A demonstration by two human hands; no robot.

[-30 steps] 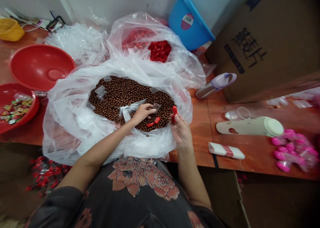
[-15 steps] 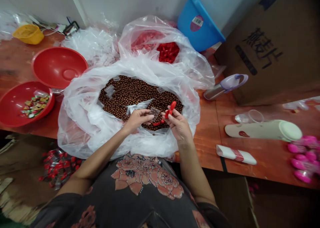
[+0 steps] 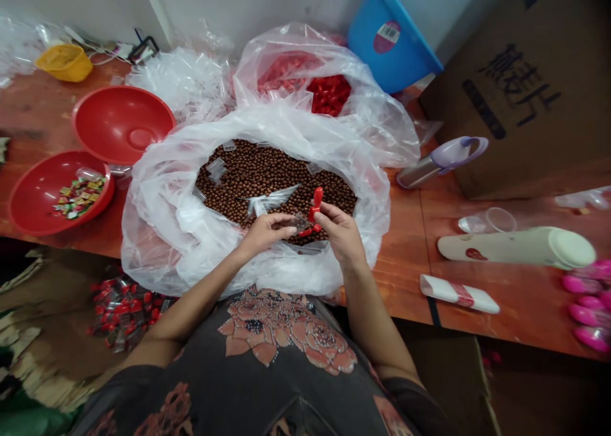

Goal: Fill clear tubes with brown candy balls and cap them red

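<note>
A big clear plastic bag (image 3: 157, 213) lies open on the table, full of small brown balls (image 3: 258, 175). Over its near edge my left hand (image 3: 265, 230) pinches a small clear packet (image 3: 298, 221). My right hand (image 3: 340, 230) is closed on a small red plastic piece (image 3: 316, 202) held upright beside the packet. The two hands nearly touch. A loose red piece (image 3: 305, 233) lies on the balls just below them. A crumpled clear wrapper (image 3: 270, 200) rests on the balls behind my left hand.
A second clear bag of red pieces (image 3: 329, 93) sits behind. Two red bowls (image 3: 121, 121) stand left, the nearer red bowl (image 3: 33, 197) holding wrapped sweets. A heap of clear packets (image 3: 181, 83), blue bucket (image 3: 391, 41), cardboard box (image 3: 525, 86), flask (image 3: 439, 159), white bottle (image 3: 520, 246), pink items (image 3: 589, 296) lie around.
My left hand lifted off the brown balls with a clear packet and drew toward me. My right hand brought the red piece in next to it. The camera shifted left.
</note>
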